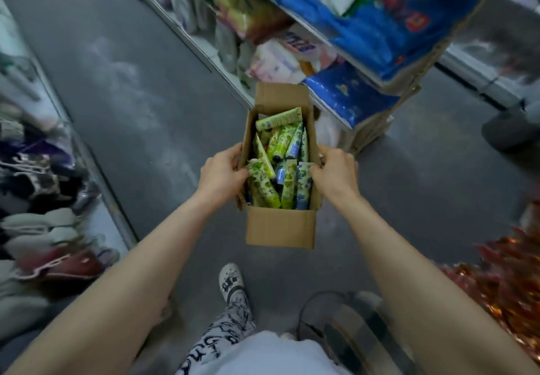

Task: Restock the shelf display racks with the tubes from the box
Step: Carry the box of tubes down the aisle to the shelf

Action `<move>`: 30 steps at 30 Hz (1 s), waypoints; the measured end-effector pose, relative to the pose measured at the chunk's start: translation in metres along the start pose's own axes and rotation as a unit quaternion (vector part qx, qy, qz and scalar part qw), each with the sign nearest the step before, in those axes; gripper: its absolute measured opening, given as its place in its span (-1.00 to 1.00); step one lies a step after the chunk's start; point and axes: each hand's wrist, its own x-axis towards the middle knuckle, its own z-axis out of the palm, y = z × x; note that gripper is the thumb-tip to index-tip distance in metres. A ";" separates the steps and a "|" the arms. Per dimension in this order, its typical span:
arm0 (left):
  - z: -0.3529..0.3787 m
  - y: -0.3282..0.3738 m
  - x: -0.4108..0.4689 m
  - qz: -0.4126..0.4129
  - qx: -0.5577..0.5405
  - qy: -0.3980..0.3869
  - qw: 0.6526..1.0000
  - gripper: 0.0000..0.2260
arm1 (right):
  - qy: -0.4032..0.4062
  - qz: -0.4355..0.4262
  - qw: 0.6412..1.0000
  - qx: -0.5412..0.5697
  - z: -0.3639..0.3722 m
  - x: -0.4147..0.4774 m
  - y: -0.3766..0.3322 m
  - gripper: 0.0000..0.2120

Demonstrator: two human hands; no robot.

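Both my left hand (222, 171) and right hand (336, 170) grip the open box (280, 228) at frame centre, fingers curled round its side walls, loose tubes (280, 146) heaped inside, so I'd keep it level and carry steadily

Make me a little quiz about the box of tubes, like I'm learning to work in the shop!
1. True or false: the cardboard box has its top flaps shut.
2. Where do the left hand and right hand grip? A) the box's two sides B) a shelf C) a shoe
3. Fill the gap: the green and blue tubes lie inside the ____.
Key: 1 false; 2 A; 3 box.
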 end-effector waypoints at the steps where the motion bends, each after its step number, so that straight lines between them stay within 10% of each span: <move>1: -0.018 -0.002 0.011 0.000 -0.001 0.008 1.000 -0.55 | 0.002 -0.008 1.000 -0.001 0.004 0.013 -0.019 -0.74; 30: -0.372 -0.020 0.388 -0.073 -0.013 0.235 0.969 -0.58 | -0.088 -0.223 0.970 0.027 0.134 0.475 -0.409 -0.64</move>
